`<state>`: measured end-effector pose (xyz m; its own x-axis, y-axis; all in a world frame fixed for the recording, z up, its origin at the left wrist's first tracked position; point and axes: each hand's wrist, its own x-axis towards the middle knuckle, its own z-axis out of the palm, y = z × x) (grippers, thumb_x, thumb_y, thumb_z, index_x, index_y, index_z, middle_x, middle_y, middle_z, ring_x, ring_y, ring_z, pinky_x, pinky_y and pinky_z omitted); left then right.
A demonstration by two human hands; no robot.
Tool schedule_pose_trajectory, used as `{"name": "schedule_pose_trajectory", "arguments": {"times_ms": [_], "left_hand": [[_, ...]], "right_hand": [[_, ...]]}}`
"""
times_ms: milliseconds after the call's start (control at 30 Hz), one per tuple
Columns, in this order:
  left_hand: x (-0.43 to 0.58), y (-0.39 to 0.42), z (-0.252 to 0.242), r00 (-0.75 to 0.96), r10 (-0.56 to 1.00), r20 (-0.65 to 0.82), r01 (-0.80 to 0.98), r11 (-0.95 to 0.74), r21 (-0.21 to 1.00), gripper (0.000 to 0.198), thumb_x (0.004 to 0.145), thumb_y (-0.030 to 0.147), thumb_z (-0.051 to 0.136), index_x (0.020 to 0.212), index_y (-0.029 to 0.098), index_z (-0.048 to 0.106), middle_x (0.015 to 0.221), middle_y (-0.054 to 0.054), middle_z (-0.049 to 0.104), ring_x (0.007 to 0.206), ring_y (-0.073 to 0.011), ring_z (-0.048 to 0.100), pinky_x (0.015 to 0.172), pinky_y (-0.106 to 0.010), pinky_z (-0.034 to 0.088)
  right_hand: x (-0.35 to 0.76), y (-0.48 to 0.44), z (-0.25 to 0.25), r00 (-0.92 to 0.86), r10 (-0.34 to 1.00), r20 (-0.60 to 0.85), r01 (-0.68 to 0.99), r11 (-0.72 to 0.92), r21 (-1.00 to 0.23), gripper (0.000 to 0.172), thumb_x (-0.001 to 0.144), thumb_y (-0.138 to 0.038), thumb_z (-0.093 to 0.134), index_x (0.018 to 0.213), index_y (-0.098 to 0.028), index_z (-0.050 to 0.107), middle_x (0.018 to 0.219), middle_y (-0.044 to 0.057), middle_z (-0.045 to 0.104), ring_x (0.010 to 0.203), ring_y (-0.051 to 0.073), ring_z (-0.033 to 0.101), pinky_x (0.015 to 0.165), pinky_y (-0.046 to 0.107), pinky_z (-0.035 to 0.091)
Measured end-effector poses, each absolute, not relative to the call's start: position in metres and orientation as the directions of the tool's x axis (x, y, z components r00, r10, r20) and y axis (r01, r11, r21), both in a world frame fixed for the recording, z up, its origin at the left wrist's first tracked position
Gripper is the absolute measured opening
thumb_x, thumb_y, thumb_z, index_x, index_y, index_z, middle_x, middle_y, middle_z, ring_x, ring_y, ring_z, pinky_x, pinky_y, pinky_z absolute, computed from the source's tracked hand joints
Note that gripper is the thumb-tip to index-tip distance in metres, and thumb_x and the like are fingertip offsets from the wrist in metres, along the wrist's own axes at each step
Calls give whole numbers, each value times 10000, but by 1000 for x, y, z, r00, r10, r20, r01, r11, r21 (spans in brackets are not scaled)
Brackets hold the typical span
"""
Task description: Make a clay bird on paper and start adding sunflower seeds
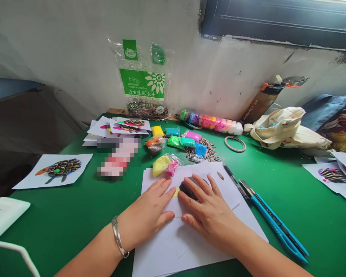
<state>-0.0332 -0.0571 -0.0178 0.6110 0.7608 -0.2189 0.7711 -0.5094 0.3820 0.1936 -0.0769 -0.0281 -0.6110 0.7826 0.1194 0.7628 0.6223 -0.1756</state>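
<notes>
A dark, rounded flat shape that looks like modelling clay lies on a stack of white paper. Over it spreads my right hand, its fingers apart and covering part of the shape. At its left edge sits a small yellow piece of clay. My left hand rests palm down on the paper, fingers stretched out, its index fingertip beside or touching the yellow piece. Just beyond are an opened yellow clay packet and a pink clay packet. One sunflower seed lies right of the dark shape.
A pen and a blue utility knife lie right of the paper. Behind are loose sunflower seeds, a tape roll and a seed bag. A finished bird picture lies left, near a white device.
</notes>
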Motion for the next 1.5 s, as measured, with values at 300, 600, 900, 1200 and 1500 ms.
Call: {"name": "schedule_pose_trajectory", "arguments": {"times_ms": [300,600,900,1200,1500], "left_hand": [[-35,-59,-19,614,767,-187,765,-519,382,572,896,293,585,1431,186,414,1547,-133,302,1432,-307,250,1130,-508,326],[-35,-59,-21,615,773,-156,748,-509,426,562,883,283,599,1414,203,432,1539,-134,322,1420,-318,277,1121,-512,343],[-35,-57,-13,623,768,-146,739,-518,430,581,891,308,603,1419,150,418,1501,-155,393,1407,-303,317,1130,-474,347],[-24,-61,-11,665,747,17,693,-625,360,386,896,254,595,1266,149,559,1358,-146,545,1338,-304,420,1109,-456,387],[-22,-67,-21,628,778,13,709,-579,402,493,889,280,609,1356,181,488,1438,-161,463,1348,-325,400,1106,-517,372]], "right_hand": [[190,-73,-34,-573,810,129,790,587,-177,463,965,-476,417,1387,-298,483,1500,70,409,1388,359,294,1086,681,181],[185,-71,-34,-564,813,145,789,583,-194,452,962,-491,421,1358,-293,514,1469,83,450,1373,363,320,1072,684,194],[187,-82,-18,-578,773,261,740,631,-231,350,959,-386,469,1232,-215,606,1201,120,612,1117,286,503,982,517,353],[185,-100,-28,-622,748,231,734,660,-160,333,922,-370,534,1198,-194,595,918,73,608,841,238,507,774,410,371],[185,-96,-29,-607,746,276,722,662,-200,247,899,-334,575,1113,-215,608,1184,97,580,1053,273,490,961,477,341]]}}
